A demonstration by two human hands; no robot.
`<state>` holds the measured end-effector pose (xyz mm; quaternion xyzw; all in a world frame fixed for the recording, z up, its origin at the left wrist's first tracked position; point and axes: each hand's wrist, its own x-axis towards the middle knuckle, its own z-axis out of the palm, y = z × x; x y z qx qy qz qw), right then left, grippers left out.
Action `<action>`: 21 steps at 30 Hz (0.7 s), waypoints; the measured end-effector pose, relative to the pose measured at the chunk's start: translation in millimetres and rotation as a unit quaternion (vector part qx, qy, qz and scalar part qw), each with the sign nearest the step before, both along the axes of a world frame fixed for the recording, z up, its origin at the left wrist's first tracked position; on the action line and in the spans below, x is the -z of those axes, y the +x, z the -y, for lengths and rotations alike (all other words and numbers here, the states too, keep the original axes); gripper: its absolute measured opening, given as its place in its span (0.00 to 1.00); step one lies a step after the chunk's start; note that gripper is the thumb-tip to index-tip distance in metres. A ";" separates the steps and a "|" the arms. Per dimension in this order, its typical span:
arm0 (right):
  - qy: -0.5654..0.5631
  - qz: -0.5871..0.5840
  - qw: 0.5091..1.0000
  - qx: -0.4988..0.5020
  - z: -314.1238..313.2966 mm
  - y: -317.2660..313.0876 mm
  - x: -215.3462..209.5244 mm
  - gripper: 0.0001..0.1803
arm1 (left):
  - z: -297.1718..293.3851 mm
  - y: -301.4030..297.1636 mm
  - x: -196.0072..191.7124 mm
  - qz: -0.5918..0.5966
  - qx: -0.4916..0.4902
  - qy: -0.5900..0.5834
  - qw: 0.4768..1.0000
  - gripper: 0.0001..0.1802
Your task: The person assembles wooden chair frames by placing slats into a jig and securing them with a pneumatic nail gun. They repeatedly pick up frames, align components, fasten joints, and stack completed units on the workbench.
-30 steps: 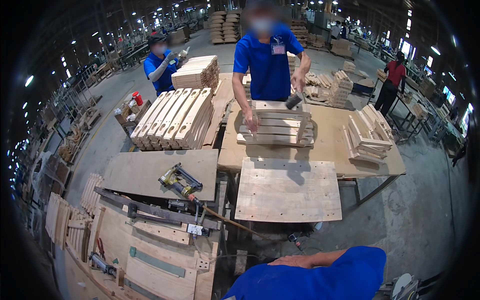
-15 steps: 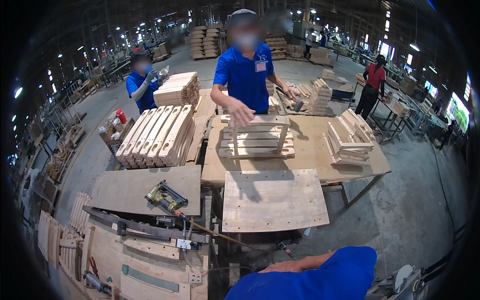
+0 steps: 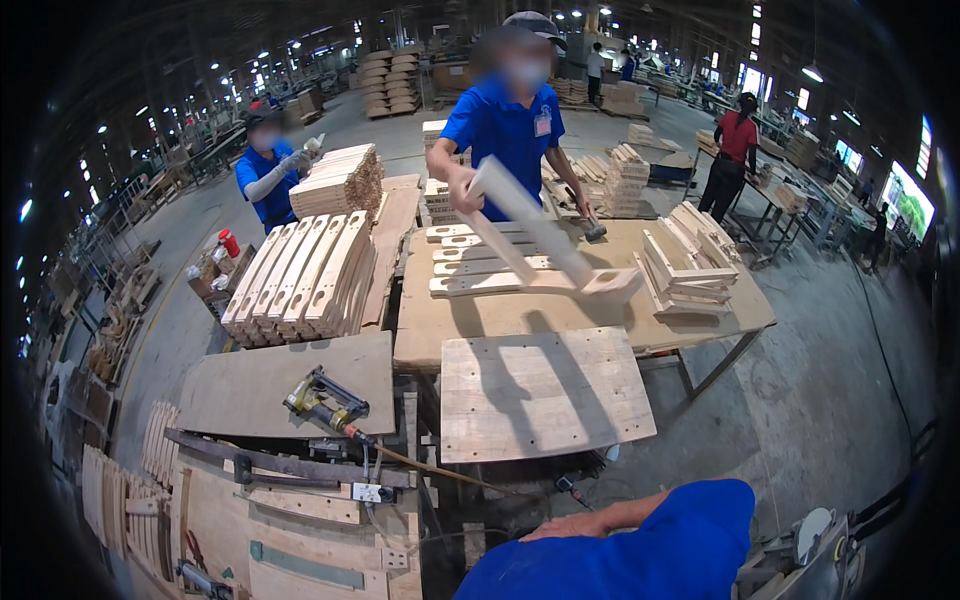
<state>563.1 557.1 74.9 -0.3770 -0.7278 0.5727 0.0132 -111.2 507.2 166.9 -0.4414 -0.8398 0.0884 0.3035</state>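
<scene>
My right hand [image 3: 568, 526] lies flat along the front of my blue shirt [image 3: 590, 560], holding nothing that I can see; its fingertips are partly hidden. My left hand is out of the picture. Across the table [image 3: 500, 335], a co-worker in blue lifts a wooden frame [image 3: 530, 230], blurred by motion, in one hand. The co-worker's other hand holds a hammer [image 3: 594, 230]. Curved wooden slats with oval holes [image 3: 470, 268] lie in a row under the frame. Nearest me on that table is a plywood board [image 3: 545, 395] with dark holes.
A nail gun [image 3: 325, 398] with a hose lies on the left bench. Behind it stand stacked slats [image 3: 300, 265]. Assembled wooden frames [image 3: 690, 260] sit at the table's right. A second co-worker [image 3: 265, 170] stands far left, and a person in red [image 3: 735, 150] far right.
The co-worker has taken hold of the wooden frame, raised it off the slats and tilted it. My view has shifted slightly; my right hand stays at my shirt.
</scene>
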 end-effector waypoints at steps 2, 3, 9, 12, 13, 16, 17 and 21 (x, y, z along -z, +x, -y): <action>0.001 0.002 1.000 -0.006 -3.4 -0.1 -2.2 0.55 | -1.7 2.1 -0.1 0.001 -0.018 0.001 1.000 0.25; 0.002 0.002 1.000 -0.005 -3.7 0.6 -2.9 0.55 | -4.5 4.8 1.3 0.005 -0.025 -0.001 1.000 0.24; -0.007 0.020 1.000 -0.005 -6.9 -1.2 -13.4 0.56 | -3.5 7.7 -2.3 0.033 -0.072 -0.004 0.997 0.20; -0.008 0.023 1.000 -0.005 -6.7 -0.6 -10.7 0.56 | 0.6 6.4 -6.1 -0.090 0.047 -0.084 0.991 0.19; -0.010 0.023 1.000 -0.006 -6.0 -0.5 -8.3 0.56 | 0.2 6.6 -5.5 -0.092 0.042 -0.085 0.991 0.19; 0.007 0.003 1.000 -0.008 -6.3 1.5 -2.9 0.55 | -1.2 7.6 -1.2 -0.091 0.038 -0.093 0.991 0.20; 0.001 0.013 1.000 -0.011 -6.8 3.0 -1.5 0.54 | 1.3 6.2 -2.1 -0.086 0.044 -0.101 0.990 0.21; 0.012 0.011 1.000 -0.002 -3.4 4.5 9.7 0.49 | 0.8 7.4 3.1 -0.033 -0.017 -0.001 0.999 0.25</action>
